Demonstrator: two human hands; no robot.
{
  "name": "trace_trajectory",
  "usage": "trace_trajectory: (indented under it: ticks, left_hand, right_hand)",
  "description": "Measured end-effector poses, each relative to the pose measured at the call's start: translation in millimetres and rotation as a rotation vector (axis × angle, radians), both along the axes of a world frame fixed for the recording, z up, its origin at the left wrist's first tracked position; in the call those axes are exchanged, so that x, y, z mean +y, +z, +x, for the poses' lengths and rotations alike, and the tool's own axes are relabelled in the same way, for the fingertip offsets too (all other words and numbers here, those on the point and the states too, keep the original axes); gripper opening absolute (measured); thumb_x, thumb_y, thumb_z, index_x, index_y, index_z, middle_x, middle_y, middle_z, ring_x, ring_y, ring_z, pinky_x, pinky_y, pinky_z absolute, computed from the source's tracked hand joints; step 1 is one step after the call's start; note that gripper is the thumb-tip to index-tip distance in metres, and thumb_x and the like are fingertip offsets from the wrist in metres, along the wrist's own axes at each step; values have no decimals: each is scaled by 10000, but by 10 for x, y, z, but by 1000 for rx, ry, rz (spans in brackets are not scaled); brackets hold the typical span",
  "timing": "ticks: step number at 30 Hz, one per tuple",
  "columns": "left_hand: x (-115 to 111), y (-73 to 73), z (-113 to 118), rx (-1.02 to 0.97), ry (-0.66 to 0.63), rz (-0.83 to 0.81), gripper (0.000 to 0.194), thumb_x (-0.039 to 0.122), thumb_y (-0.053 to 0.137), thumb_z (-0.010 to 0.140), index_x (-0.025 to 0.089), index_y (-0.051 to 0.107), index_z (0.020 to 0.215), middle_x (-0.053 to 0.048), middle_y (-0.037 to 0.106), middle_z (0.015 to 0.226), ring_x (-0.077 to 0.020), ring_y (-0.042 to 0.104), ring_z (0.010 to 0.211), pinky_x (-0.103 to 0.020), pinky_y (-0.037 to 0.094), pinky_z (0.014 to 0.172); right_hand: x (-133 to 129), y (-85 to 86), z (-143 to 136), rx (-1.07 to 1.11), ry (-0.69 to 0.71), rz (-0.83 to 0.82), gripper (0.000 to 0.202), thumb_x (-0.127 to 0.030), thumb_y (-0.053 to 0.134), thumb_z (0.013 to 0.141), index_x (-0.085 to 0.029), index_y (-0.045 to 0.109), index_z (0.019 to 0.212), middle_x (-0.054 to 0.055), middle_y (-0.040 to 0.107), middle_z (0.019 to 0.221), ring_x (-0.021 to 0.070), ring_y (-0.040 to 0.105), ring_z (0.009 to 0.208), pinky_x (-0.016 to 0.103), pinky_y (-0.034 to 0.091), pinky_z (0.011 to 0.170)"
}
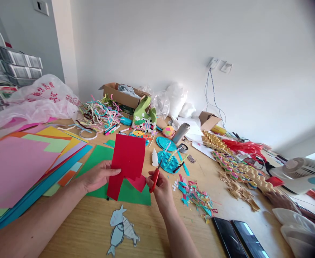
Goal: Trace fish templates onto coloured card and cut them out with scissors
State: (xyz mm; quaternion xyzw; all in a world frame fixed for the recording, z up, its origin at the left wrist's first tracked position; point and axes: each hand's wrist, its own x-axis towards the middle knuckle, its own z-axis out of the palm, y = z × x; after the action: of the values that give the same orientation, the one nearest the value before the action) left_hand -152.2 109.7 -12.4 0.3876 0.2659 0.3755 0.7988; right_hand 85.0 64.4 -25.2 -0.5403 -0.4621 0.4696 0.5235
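Observation:
My left hand [103, 175] pinches a red sheet of paper [129, 154] by its left side, thumb on the front. The sheet is held up over a green sheet [96, 161] on the table, and a piece is cut out of its lower edge. In my right hand [161, 188] is a pair of scissors [155, 178] with orange-red handles, its blades pointing up and away. Those same fingers touch the corner of a smaller red piece [139, 182] beneath the sheet; whether it is still joined is hidden. Two paper fish cut-outs [121, 229] lie in front of me.
Coloured paper [17, 165] is stacked at left. Paper scraps [197, 197] and two phones [239, 238] lie at right. Behind are a glue bottle [154, 157], blue plates [168, 163], a flask [181, 133] and pipe cleaners [100, 113]. Another person's hand [281, 200] rests at far right.

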Motion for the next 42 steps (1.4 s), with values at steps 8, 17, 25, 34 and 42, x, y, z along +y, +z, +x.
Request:
trace_trajectory:
  ticks: [8, 17, 25, 34, 42]
  left_hand:
    - [212, 126, -280, -252, 378, 3, 237, 185, 667, 793, 140, 708, 1021, -122, 726, 1088, -269, 672, 1036, -377, 538, 922]
    - [338, 188, -466, -485, 634, -170, 255, 94, 445, 900, 111, 695, 952, -109, 736, 1009, -227, 699, 957, -330, 589, 820]
    - [344, 198, -502, -498, 663, -178, 234, 78, 466, 893, 98, 695, 933, -110, 744, 902, -208, 717, 851, -324, 599, 770]
    - [341, 160, -456, -383, 635, -173, 195, 87, 556, 838, 112, 698, 970, -103, 751, 889, -188, 715, 797, -294, 585, 722]
    - [342, 69, -308, -161, 597, -114, 172, 153, 714, 714, 131, 719, 884, -71, 757, 832, -156, 686, 694, -232, 523, 604]
  right_hand:
    - [62, 18, -1, -98, -59, 41, 422, -444, 789, 621, -180, 581, 875, 6, 596, 684, 143, 546, 582, 241, 428, 478]
    - [605, 186, -314, -252, 75, 148, 351, -428, 738, 646, -183, 588, 848, 4, 605, 654, 159, 563, 578, 251, 430, 480]
    - [1631, 210, -951, -402, 170, 148, 165, -238, 634, 669, -189, 555, 805, -25, 587, 633, 133, 526, 534, 236, 416, 489]
    - [1883, 180, -1013, -607, 36, 178, 124, -155, 596, 686, -206, 486, 657, 10, 567, 623, 176, 545, 655, 262, 370, 601]
    - [1299, 440, -870, -440, 133, 199, 369, -559, 550, 778, -190, 549, 793, 28, 636, 711, 149, 532, 573, 255, 410, 531]
